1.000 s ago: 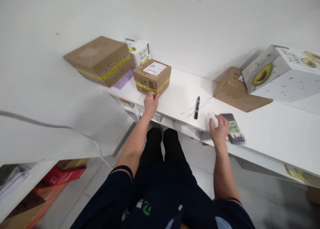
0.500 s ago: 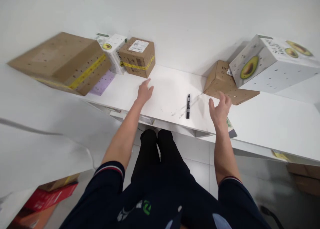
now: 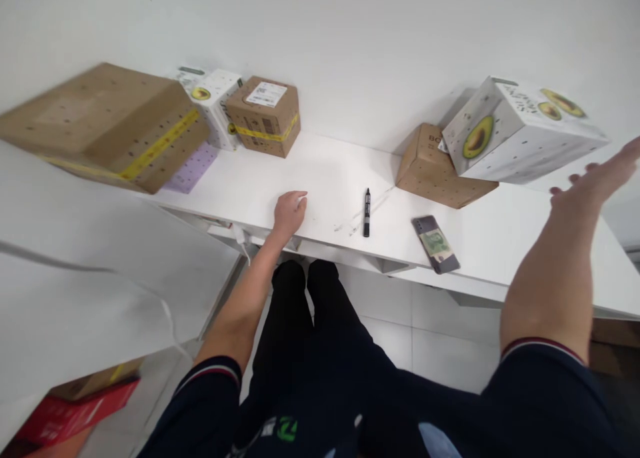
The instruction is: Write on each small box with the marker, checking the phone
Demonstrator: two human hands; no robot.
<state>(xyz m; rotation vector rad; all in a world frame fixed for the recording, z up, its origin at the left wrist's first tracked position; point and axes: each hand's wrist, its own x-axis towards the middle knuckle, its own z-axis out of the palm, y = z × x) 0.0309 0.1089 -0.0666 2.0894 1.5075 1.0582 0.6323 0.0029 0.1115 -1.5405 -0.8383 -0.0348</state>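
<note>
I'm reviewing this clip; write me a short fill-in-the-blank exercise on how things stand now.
1. To the right of the black marker on the white table lies a dark ____.
2. Of the person's two hands, the ____ is nearer the marker.
3. The tape around the small labelled brown box is ____.
4. The white box nearest the right hand shows a halved ____.

Missing words: phone; left hand; yellow; avocado.
</note>
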